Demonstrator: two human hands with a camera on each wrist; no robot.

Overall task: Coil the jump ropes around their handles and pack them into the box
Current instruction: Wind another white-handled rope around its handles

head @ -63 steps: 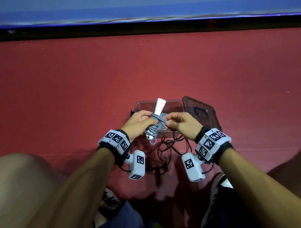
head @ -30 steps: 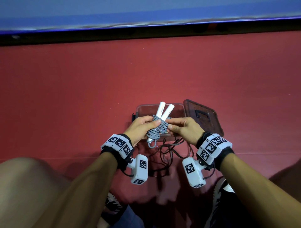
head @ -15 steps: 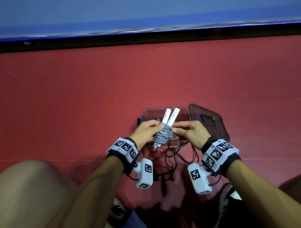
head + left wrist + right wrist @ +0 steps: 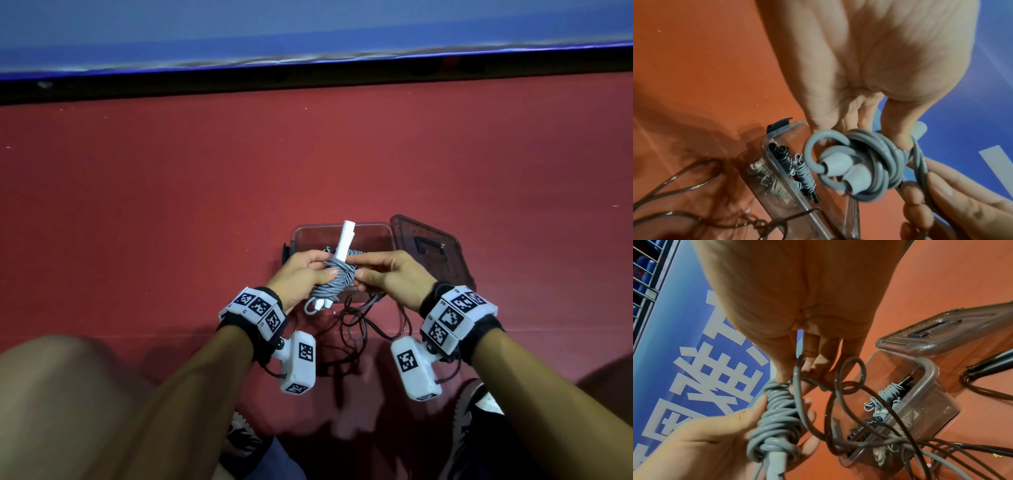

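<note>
Jump rope (image 4: 334, 279), the grey one, is wound around its white handles (image 4: 344, 240), and you hold it up just over the clear box (image 4: 376, 236). Your left hand (image 4: 301, 277) wraps its fingers and thumb around the bundle. Your right hand (image 4: 390, 274) pinches the rope on the other side. Other coiled ropes (image 4: 888, 395) already lie inside the box. Its lid (image 4: 431, 246) sits just beside it on the red floor (image 4: 205, 205). A loose dark rope (image 4: 359, 329) lies on the floor near your wrists.
</note>
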